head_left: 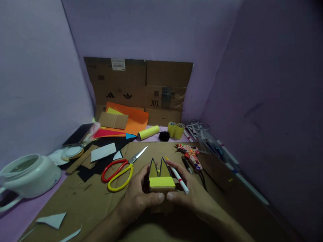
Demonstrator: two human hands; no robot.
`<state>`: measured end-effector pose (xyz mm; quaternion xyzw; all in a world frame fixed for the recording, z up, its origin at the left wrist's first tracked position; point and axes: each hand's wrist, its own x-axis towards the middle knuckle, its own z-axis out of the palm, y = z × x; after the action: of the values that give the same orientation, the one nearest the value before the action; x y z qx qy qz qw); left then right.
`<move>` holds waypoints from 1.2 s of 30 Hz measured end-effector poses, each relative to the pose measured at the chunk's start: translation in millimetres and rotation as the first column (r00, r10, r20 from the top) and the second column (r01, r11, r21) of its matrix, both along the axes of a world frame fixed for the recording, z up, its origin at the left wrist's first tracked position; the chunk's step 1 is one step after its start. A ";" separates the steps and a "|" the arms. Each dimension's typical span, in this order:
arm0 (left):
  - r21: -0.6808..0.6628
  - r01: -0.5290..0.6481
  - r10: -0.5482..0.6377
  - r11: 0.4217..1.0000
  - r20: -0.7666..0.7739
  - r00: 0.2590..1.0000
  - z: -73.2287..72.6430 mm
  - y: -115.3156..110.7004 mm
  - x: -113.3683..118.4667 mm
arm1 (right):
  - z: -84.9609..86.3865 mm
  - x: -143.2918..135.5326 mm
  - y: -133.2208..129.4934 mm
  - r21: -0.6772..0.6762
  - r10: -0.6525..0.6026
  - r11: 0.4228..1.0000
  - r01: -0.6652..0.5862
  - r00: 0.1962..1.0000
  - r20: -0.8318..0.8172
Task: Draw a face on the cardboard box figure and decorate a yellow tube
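Observation:
Low in the middle of the view, a small cardboard piece (162,183) with a yellow front strip and two pointed, dark-edged ears is held between both hands. My left hand (136,198) grips its left side, thumb on the near edge. My right hand (191,191) holds the right side, thumb likewise in front. A white marker (180,179) with a red band lies along the fingers of my right hand. Open scissors (123,170) with red and yellow handles rest on the cardboard mat just left of the hands.
A white pot (32,176) stands at the left. Coloured paper (134,116), a yellow roll (148,132) and yellow tubes (179,131) lie at the back. A patterned glue gun (191,156) is at the right. Paper scraps (55,220) lie front left.

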<state>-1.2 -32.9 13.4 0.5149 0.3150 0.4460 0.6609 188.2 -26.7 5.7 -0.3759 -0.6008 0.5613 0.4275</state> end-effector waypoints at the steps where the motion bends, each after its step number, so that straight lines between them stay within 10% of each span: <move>1: 0.005 0.000 0.000 1.000 0.003 1.000 -1.1 0.1 -0.2 | 1.7 -1.4 -0.6 0.026 -0.011 1.000 0.011 1.000 0.015; 12: 0.027 0.003 -0.002 1.000 -0.051 0.999 -2.0 -0.4 0.6 | -0.2 1.8 4.4 0.069 -0.168 0.982 0.174 0.982 -0.092; 20: 0.029 -0.005 0.007 1.000 -0.078 0.997 -3.6 -5.4 7.3 | 6.5 4.8 0.1 0.240 -0.484 0.785 0.571 0.808 -0.336; 36: 0.077 -0.064 0.083 0.995 -0.275 0.958 -4.7 -8.0 11.1 | -5.8 -9.0 -17.9 0.686 -0.461 0.662 0.302 0.886 0.056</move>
<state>9.9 -40.9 8.7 0.5821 0.4085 0.4039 0.5755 179.2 -44.6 -0.1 -0.3795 -0.7106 0.1633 0.5696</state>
